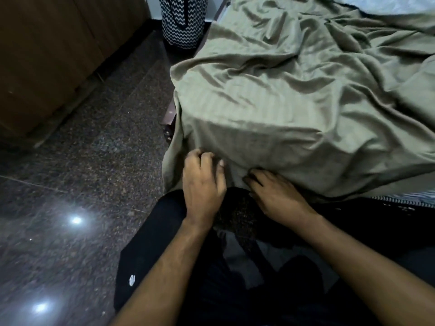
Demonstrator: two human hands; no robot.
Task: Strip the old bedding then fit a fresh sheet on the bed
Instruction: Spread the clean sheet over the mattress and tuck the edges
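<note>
Both hands work at the near corner of the bed: the left hand (203, 182) curls its fingers into the olive-green sheet (294, 95), bunching the hanging edge, while the right hand (275, 191) grips the same edge just beside it. Rumpled sheet covers the mattress corner above the dark granite floor (82, 184).

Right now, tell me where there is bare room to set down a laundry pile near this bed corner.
Free: the dark floor between the wooden cabinet and the sheet. Crowded: the corner, where the left hand and right hand work, and the gap by the zigzag basket.
</note>
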